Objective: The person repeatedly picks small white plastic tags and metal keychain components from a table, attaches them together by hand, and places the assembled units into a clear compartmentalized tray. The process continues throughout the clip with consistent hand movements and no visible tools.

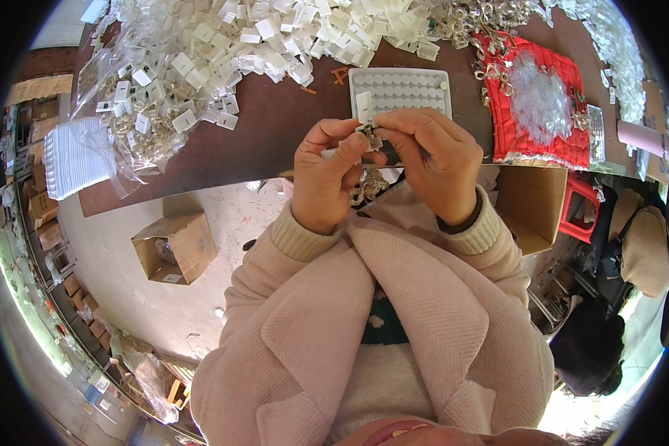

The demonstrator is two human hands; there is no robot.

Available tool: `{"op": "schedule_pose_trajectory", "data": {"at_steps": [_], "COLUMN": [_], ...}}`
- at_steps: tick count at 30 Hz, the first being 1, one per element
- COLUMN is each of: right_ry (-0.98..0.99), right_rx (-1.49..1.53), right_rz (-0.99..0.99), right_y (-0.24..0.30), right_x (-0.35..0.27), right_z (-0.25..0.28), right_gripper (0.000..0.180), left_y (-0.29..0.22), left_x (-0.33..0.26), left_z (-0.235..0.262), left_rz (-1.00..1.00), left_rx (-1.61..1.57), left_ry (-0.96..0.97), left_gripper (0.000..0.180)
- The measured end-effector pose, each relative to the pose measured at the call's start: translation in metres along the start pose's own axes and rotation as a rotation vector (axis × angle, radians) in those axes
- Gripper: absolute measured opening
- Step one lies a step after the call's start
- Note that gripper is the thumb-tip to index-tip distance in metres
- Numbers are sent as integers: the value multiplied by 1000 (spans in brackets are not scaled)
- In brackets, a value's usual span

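Note:
Both my hands meet just above the table's near edge. My left hand (323, 178) is closed, its thumb and fingers pinching a small shiny metal piece (369, 135). A white plastic card (363, 106) stands up from between the fingertips, beside the metal piece. From the other side my right hand (438, 167) pinches at the same piece with thumb and forefinger. Fingers cover much of it, so its exact shape is hidden. Right behind the hands lies a shallow white tray (399, 71) with rows of rounded cells. Below the hands, more shiny metal pieces (372, 184) are bunched near my coat.
White plastic cards (275, 37) are heaped across the table's far left. Metal pieces (464, 18) pile up at the back. Clear plastic bits (539, 100) lie on red quilted cloth (500, 123). White trays (74, 160) are stacked left. Cardboard boxes (193, 249) and a red stool (578, 212) stand below.

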State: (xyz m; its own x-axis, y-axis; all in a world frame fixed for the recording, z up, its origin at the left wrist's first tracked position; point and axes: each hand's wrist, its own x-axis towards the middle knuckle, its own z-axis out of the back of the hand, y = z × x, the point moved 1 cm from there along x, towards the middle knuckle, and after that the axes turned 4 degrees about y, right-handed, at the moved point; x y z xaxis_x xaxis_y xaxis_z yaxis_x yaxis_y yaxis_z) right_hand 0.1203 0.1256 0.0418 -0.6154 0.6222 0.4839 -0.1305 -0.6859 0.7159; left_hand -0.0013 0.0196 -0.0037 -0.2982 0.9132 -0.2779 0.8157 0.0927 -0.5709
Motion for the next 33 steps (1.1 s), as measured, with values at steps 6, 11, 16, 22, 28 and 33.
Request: {"op": "schedule_pose_trajectory", "data": {"at_steps": [6, 11, 16, 22, 28, 33], "right_ry": [79, 138, 133, 24, -1, 110], "right_rx": [43, 29, 22, 665, 486, 479], "right_rz": [11, 58, 97, -479, -132, 49], "right_y": [5, 8, 14, -2, 0, 3], "right_x": [-1, -7, -13, -7, -9, -9], "right_z": [0, 4, 3, 0, -2, 4], "right_gripper": [19, 27, 31, 26, 22, 28], "left_y": [-2, 1, 0, -2, 3, 0], "left_x": [-6, -9, -8, -11, -11, -16], "left_z": [2, 2, 1, -7, -8, -10], "left_rz": [22, -15, 13, 100, 180, 157], "left_rx": [-36, -58, -105, -160, -159, -92], "left_ry": [34, -30, -47, 98, 108, 41], "left_gripper": [18, 16, 15, 17, 20, 22]}}
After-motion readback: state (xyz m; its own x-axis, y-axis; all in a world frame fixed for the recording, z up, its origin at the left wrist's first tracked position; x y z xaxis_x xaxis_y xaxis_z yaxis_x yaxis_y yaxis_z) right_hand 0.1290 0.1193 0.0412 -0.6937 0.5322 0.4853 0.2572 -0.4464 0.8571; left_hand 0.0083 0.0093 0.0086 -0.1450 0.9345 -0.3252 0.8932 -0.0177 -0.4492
